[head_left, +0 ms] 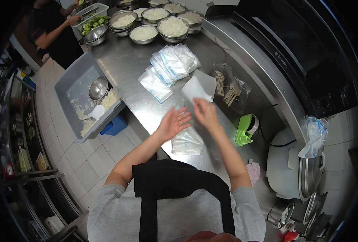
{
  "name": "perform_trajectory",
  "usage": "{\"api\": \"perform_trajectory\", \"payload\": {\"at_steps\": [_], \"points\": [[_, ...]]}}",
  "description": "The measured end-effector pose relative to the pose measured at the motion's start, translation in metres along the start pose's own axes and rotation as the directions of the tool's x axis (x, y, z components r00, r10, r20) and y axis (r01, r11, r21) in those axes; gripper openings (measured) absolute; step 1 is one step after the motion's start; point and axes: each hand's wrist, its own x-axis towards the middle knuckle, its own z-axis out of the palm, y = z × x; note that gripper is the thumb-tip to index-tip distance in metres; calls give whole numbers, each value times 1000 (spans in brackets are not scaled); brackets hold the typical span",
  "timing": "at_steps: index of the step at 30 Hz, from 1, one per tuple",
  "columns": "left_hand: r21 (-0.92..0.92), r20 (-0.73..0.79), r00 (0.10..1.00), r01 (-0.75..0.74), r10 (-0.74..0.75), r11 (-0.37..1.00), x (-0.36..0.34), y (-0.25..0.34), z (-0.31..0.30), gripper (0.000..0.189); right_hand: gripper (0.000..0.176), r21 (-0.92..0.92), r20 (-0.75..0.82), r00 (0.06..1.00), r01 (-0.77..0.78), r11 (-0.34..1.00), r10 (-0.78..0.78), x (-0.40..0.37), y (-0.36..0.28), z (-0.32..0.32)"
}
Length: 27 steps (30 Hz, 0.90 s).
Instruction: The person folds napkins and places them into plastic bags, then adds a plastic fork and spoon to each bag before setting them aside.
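Note:
My left hand (174,124) is palm up with its fingers spread, above the near part of the steel counter (138,107), holding nothing. My right hand (206,115) is just to its right, slightly blurred. Its fingers curl together at the lower edge of a stack of white paper sheets, perhaps napkins (200,85); whether it pinches a sheet is hidden. Below both hands lies a clear plastic packet (187,143) with a whitish content. Beyond them, several similar flat white packets with blue print (169,66) lie in an overlapping pile.
Wooden forks and spoons (227,88) in plastic wrap lie right of the sheets, near a green visor-like item (247,129). Bowls of rice (173,27) crowd the back. A grey tub (86,137) with rice remnants stands left. A co-worker (52,32) handles greens. A large cooker (286,165) stands right.

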Motion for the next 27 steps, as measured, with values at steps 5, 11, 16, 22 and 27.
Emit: {"api": "perform_trajectory", "payload": {"at_steps": [5,11,16,22,27], "points": [[-503,65,985,169,-158,848,-16,6,-4,77,18,44,174,983,45,998,-52,-78,-72,-5],[-175,27,935,351,-352,920,-31,-6,5,49,10,136,223,822,-559,818,524,-98,-84,-24],[33,124,920,371,-372,928,-49,2,11,48,7,297,-71,887,-417,859,456,-96,-62,-11],[-34,190,910,382,-369,924,-59,4,6,49,6,332,-177,924,-267,905,338,-98,-54,-2],[-44,212,905,387,-370,921,-59,2,6,52,10,381,-55,875,-427,820,481,-101,-52,-4]]}}
